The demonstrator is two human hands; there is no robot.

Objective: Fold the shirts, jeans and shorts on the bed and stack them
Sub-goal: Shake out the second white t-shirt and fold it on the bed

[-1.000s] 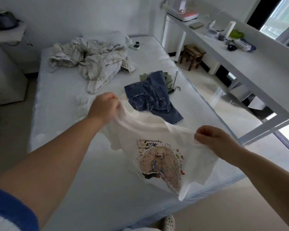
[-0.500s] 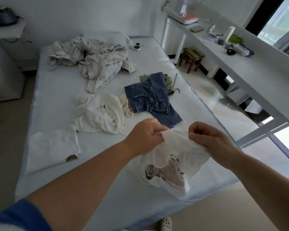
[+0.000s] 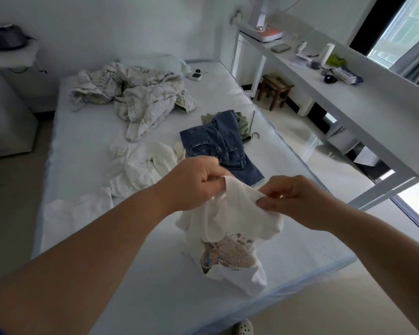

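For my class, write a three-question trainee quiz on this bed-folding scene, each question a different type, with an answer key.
1. True or false: both hands grip the printed T-shirt.
2. Multiple choice: what lies directly beyond the left hand on the bed? A) jeans B) a towel roll C) a backpack
3. Fill in: the flat white shirt lies near the bed's ______ edge as the camera sees it.

Key: 1 true; the left hand and right hand pinch its top edge close together. 2 A. 3 left.
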